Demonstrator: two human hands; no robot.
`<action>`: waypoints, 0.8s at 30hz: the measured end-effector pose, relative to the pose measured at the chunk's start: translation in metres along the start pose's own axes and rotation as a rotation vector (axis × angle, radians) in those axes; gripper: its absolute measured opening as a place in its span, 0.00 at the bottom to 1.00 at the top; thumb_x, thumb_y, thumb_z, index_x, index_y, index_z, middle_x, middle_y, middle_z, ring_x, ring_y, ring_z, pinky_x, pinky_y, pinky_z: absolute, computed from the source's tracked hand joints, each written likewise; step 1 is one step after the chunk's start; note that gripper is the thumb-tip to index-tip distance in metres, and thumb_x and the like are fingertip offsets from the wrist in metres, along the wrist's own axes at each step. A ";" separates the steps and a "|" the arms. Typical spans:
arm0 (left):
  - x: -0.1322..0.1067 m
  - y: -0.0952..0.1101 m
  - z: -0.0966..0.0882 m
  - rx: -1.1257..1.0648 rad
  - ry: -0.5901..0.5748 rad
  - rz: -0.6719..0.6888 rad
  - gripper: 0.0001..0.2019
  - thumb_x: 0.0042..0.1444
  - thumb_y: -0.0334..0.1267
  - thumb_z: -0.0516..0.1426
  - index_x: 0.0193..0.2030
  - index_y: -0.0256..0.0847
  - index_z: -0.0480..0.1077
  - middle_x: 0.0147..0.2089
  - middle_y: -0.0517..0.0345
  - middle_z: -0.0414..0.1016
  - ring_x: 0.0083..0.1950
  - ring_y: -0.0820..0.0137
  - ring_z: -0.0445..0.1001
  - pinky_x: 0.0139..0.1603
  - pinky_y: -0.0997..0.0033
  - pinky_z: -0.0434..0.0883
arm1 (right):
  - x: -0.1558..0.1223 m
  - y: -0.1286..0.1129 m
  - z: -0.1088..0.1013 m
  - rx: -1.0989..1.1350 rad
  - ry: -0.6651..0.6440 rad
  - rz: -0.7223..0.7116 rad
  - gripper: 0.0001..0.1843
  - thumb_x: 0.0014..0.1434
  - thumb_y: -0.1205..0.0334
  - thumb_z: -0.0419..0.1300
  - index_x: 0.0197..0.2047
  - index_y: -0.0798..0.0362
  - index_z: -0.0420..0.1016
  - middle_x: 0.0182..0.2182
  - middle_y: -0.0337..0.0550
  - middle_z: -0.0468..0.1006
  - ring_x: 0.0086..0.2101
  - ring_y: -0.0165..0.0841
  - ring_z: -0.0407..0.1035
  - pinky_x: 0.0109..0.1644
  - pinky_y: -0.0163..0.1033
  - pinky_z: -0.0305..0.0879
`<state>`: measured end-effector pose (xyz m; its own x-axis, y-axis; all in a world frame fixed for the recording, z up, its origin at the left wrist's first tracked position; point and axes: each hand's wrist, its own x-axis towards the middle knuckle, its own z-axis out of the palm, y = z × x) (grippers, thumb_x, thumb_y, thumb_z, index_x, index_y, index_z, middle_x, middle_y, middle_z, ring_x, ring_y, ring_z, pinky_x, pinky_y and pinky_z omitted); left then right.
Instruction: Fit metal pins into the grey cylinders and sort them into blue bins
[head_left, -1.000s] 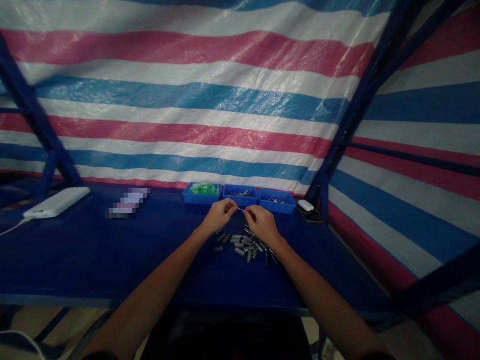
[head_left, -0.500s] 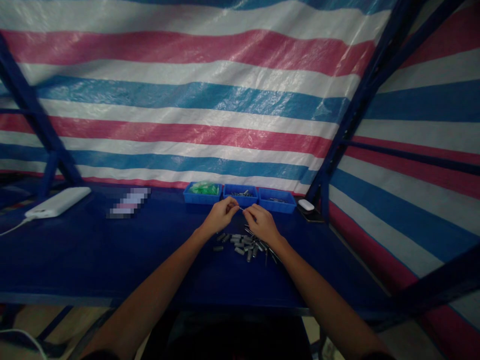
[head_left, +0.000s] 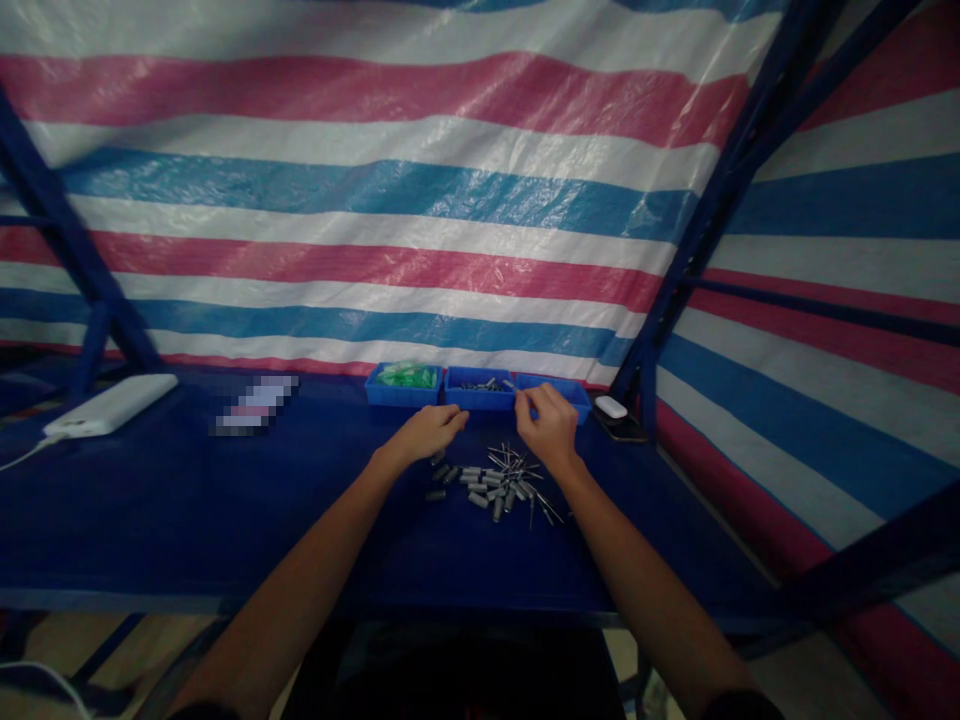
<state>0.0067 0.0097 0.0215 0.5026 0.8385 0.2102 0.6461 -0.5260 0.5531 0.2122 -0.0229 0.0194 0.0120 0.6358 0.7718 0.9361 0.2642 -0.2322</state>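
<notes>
My right hand [head_left: 549, 425] is raised in front of the right blue bin, pinching a small light-coloured metal pin [head_left: 510, 385] that points up to the left. My left hand [head_left: 429, 432] hovers over the table with thumb and fingers pressed together; whether anything is between them is too small to see. Between and below my hands lies a loose pile of short grey metal cylinders [head_left: 478, 488] on the table. Thin metal rods [head_left: 536, 492] spread out at its right side.
Three blue bins stand in a row: a left bin [head_left: 401, 398] with green-and-clear plastic, a middle bin [head_left: 480, 400] with small metal parts, and a right bin [head_left: 581, 402]. A white case [head_left: 611, 407] rests on a dark phone at right. A white power bank [head_left: 112, 405] with cable lies left.
My hands, earlier fingertip to fingertip on a thin piece, have come apart. The right moved right and up with a small pin; the left drew slightly left and down.
</notes>
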 end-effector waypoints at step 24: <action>-0.002 -0.047 0.012 0.134 0.006 -0.051 0.11 0.53 0.38 0.51 0.36 0.36 0.71 0.36 0.52 0.73 0.35 0.69 0.70 0.37 0.73 0.65 | -0.010 0.011 0.012 0.183 -0.303 0.109 0.12 0.57 0.57 0.50 0.36 0.53 0.72 0.22 0.38 0.70 0.25 0.30 0.64 0.31 0.34 0.55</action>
<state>-0.0177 0.0306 -0.0149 0.4639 0.8655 0.1891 0.7420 -0.4962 0.4508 0.2184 -0.0172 0.0017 -0.0221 0.8458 0.5330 0.8563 0.2912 -0.4265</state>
